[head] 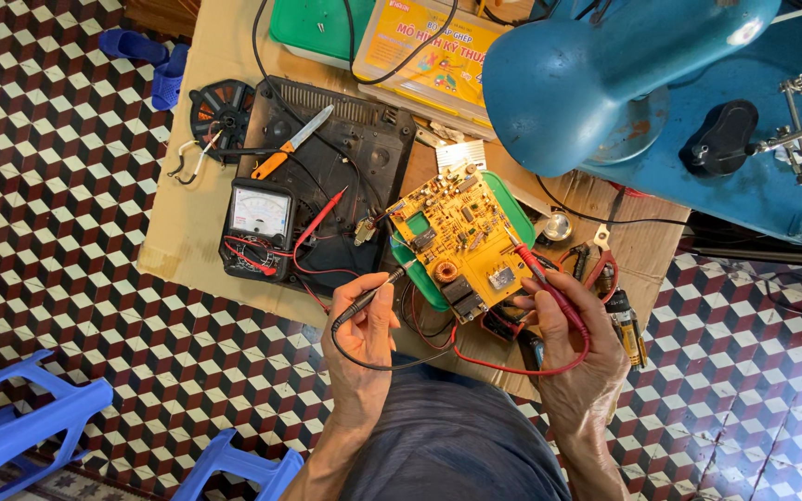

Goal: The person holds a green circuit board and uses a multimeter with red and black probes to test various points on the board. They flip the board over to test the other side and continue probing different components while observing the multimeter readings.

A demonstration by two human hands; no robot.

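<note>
A yellow circuit board (457, 232) lies tilted on a green tray (512, 209). My left hand (364, 339) grips a black test probe (373, 295) whose tip touches the board's lower left edge. My right hand (577, 348) grips a red test probe (540, 278) pointed at the board's right side, its red lead looping under my wrist. An analog multimeter (259, 218) with a white dial sits to the left on a black appliance casing (341, 167).
An orange-handled screwdriver (294, 141) lies on the casing. Cardboard sheet (187, 213) covers the patterned tile floor. A blue desk lamp (596, 74) looms at top right, a black coil disc (220, 111) at left, blue plastic stools (30, 417) at bottom left.
</note>
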